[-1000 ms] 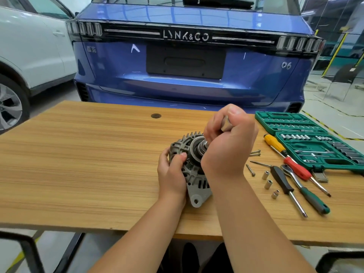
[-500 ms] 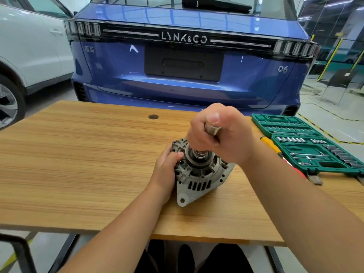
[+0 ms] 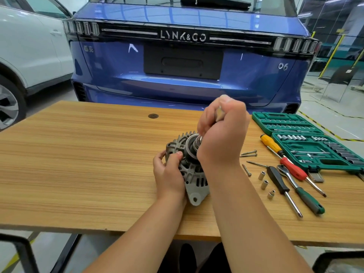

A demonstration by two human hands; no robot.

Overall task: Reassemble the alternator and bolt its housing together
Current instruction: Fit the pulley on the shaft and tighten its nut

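Steadying the grey cast-metal alternator (image 3: 192,175) with my left hand (image 3: 169,174) gripping its housing, my right hand (image 3: 222,131) should twist the fisted metal tool (image 3: 219,115) squarely.

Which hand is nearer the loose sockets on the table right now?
Right. The right hand is up over the alternator pulley, on the side facing the loose sockets; the left hand grips the housing's far side.

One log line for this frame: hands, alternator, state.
left hand steadies alternator | right hand grips metal tool over pulley | bolts loose on table
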